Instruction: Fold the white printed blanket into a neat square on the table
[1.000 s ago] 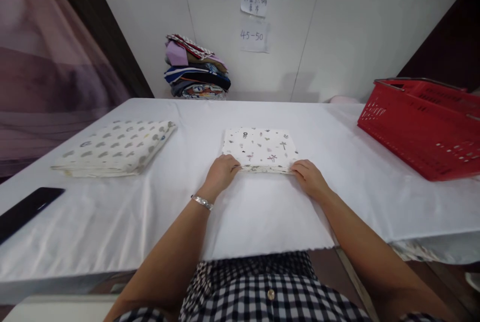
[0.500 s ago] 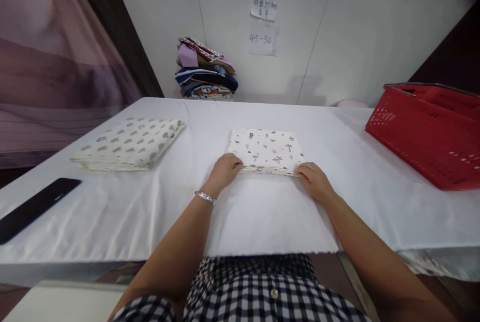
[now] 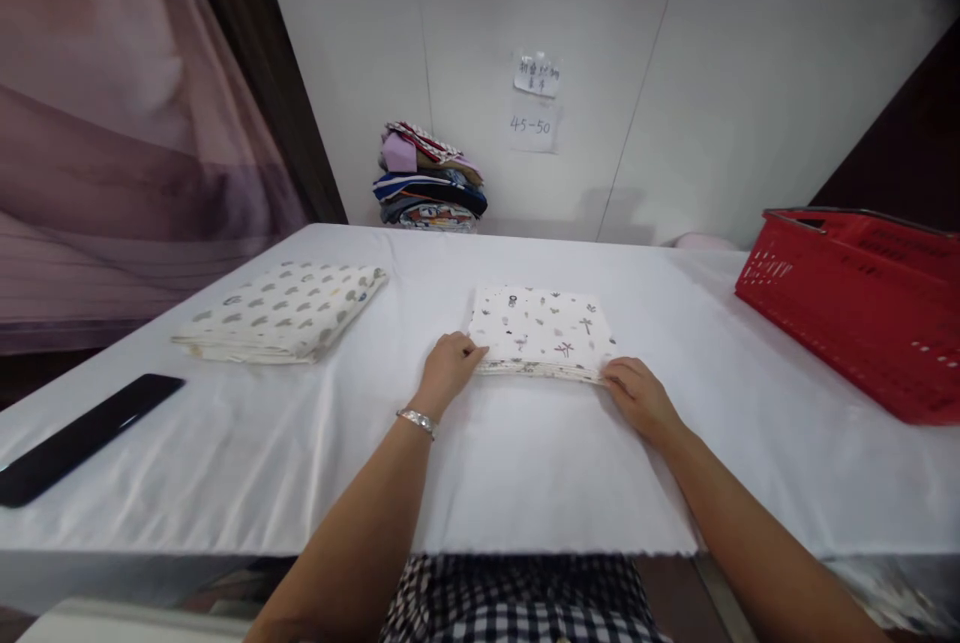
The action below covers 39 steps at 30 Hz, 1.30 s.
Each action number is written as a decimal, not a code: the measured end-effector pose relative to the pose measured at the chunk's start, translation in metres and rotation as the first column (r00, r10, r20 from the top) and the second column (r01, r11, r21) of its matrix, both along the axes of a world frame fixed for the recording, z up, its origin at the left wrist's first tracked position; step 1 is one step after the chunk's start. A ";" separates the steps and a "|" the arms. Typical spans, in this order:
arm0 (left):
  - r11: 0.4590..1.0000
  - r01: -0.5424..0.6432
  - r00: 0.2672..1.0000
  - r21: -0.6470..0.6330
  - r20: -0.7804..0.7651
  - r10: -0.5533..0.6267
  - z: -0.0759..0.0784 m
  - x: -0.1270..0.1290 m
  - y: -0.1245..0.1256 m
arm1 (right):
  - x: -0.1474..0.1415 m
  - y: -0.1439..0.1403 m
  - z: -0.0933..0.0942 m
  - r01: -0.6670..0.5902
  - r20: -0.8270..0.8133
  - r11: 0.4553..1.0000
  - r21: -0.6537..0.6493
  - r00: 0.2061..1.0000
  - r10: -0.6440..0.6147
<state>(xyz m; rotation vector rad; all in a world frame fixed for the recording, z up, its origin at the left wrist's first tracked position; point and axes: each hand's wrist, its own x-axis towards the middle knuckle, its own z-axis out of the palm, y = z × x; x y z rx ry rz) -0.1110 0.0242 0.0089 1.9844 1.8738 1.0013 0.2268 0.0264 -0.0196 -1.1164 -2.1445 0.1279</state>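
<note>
- A folded cloth (image 3: pixel 541 331) lies flat mid-table, looking soft, light and floppy; best gripped at its near corners.
- The left hand (image 3: pixel 448 369) and right hand (image 3: pixel 637 395) each touch a near corner, apparently pinching it.
- A red basket (image 3: pixel 855 303) sits far right.

Red basket (image 3: pixel 862 308) at right; spotted folded cloth (image 3: pixel 285 311) at left; black slab (image 3: pixel 82 437) near left edge; stacked fabrics (image 3: pixel 431 178) by wall.
</note>
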 end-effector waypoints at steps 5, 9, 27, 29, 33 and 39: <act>0.992 -0.117 0.993 0.039 0.000 0.117 -0.005 0.011 -0.001 | -0.012 0.001 0.008 0.077 -0.031 0.997 0.008 0.997 -0.077; 0.982 -0.189 0.982 0.007 0.023 0.188 -0.006 0.016 -0.002 | -0.040 0.006 0.021 0.018 -0.017 0.994 0.112 1.000 -0.016; 0.919 -0.267 0.923 -0.290 0.198 0.331 -0.006 0.010 -0.001 | -0.041 -0.006 -0.003 -0.016 0.297 1.000 0.012 0.955 0.011; 0.923 -0.258 0.924 -0.287 0.205 0.322 -0.005 0.011 -0.002 | -0.024 -0.007 -0.005 0.038 0.277 0.999 0.019 0.960 -0.042; 0.929 -0.250 0.924 -0.274 0.220 0.313 -0.007 0.017 -0.004 | 0.008 -0.006 -0.011 0.142 0.217 0.989 0.029 0.965 -0.145; 0.926 -0.196 0.949 -0.322 0.176 0.262 -0.007 0.016 -0.017 | 0.023 -0.003 -0.001 0.251 0.226 0.965 -0.072 0.947 -0.230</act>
